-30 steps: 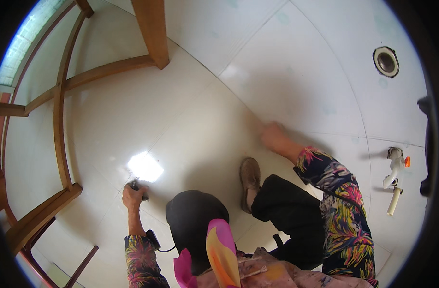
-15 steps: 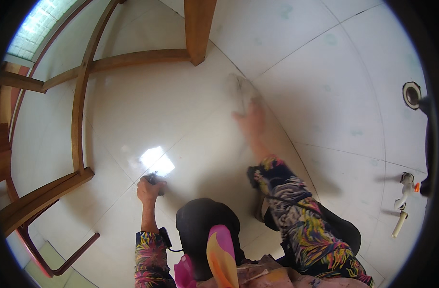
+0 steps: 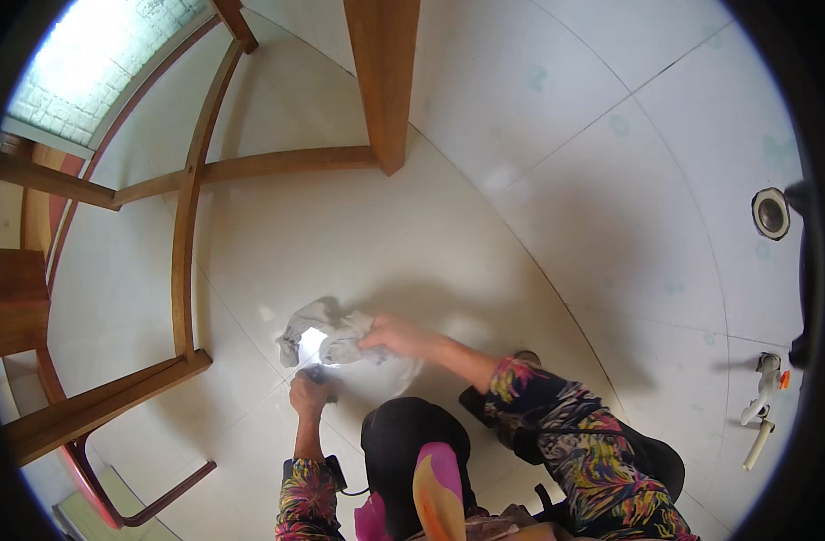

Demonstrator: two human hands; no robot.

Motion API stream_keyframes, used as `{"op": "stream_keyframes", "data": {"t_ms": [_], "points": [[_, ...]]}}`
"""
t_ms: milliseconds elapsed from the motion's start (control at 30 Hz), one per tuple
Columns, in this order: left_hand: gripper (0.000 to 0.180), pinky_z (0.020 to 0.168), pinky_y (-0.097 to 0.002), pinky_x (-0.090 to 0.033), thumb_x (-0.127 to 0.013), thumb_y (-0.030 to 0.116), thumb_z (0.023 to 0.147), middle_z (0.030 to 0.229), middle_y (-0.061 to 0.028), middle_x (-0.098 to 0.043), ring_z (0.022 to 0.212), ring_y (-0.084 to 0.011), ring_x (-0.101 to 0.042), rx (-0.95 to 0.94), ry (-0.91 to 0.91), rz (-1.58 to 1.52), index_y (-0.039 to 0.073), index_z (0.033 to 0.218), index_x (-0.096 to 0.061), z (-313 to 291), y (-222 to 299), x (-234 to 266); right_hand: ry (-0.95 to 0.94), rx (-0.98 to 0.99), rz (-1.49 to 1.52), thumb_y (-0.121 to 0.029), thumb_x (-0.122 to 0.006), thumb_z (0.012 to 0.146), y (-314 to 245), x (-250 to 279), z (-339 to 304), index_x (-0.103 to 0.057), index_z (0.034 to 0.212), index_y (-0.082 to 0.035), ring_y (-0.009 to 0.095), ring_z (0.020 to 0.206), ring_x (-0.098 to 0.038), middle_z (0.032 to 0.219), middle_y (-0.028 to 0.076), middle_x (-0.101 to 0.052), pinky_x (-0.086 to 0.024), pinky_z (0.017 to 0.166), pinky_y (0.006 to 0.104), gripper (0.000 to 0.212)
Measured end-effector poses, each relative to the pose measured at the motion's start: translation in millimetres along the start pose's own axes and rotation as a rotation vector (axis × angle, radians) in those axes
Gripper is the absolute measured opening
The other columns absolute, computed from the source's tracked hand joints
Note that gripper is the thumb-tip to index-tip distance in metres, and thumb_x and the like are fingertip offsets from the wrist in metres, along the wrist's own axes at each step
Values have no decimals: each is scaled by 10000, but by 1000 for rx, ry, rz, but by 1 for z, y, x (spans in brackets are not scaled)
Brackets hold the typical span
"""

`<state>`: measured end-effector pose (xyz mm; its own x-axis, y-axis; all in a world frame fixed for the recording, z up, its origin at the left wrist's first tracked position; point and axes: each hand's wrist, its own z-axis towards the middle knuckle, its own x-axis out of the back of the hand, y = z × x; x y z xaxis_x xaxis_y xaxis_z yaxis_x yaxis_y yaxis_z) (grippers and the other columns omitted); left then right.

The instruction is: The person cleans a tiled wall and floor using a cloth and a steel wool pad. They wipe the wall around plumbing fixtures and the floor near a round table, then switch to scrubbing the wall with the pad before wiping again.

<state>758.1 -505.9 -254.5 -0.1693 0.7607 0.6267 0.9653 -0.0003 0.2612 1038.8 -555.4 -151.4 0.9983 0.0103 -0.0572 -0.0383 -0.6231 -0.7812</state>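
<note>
A grey rag (image 3: 345,338) hangs bunched from my right hand (image 3: 396,335), whose fingers are closed on it. The rag is above or on the pale tiled floor (image 3: 412,243), just beyond my left hand, and its edges are blurred by motion. My left hand (image 3: 310,397) rests low by the floor, its fingers wrapped round a small dark object (image 3: 320,371). The fingers hide most of that object, so its kind does not show. Beside it a bright patch of light shines off the tiles.
A wooden frame of legs and rails (image 3: 185,252) stands at the left, with one thick leg (image 3: 385,81) at the top. A dark red chair leg (image 3: 165,496) is at lower left. The tiled wall on the right carries a tap (image 3: 766,388) and a round metal fitting (image 3: 771,215).
My right hand has swept the rag from beside the wall, far right, back and left to near my left hand. The view has shifted a little; my left hand keeps its grip.
</note>
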Motion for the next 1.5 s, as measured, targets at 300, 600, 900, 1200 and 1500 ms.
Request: {"op": "stream_keyframes", "data": {"t_ms": [300, 600, 900, 1200, 1500], "points": [[839, 868, -414, -538, -898, 554, 565, 1068, -193, -710, 995, -341, -687, 68, -99, 22, -31, 1110, -644, -7, 15, 17, 689, -146, -238, -347, -737, 816, 11, 132, -35, -599, 1250, -40, 251, 1079, -602, 1229, 163, -609, -499, 864, 366, 549], [767, 861, -411, -536, -907, 489, 583, 1043, -184, -711, 982, -323, -687, 84, -84, 18, -22, 1094, -649, -6, 21, 19, 524, -36, -1031, -590, -795, 674, 27, 11, 45, -506, 1410, -222, 407, 1449, -248, 1522, 164, -354, -172, 1127, 661, 872], [658, 777, -420, -547, -901, 450, 589, 910, -151, -721, 839, -299, -698, 89, -45, 13, 13, 1016, -656, -2, 7, 10, 522, 208, -654, -121, -641, 805, 41, 30, 22, -592, 893, -102, 348, 968, -581, 1041, 125, -563, -497, 803, 468, 103], [510, 778, -418, -536, -841, 328, 712, 973, -195, -680, 867, -326, -671, 13, -80, -155, -42, 993, -630, -10, 10, 2, 1165, -279, -849, -43, -610, 813, 118, 145, -174, -591, 1197, -107, 319, 1044, -551, 1128, 129, -537, -481, 879, 427, 389], [421, 771, -471, -517, -807, 266, 747, 906, -237, -671, 860, -409, -655, -47, -244, -40, -42, 935, -589, -67, 23, 6, 87, -322, 275, -157, -726, 770, 75, -63, -46, -636, 1169, 8, 224, 1010, -603, 1068, 115, -673, -473, 880, 352, 441]]}}
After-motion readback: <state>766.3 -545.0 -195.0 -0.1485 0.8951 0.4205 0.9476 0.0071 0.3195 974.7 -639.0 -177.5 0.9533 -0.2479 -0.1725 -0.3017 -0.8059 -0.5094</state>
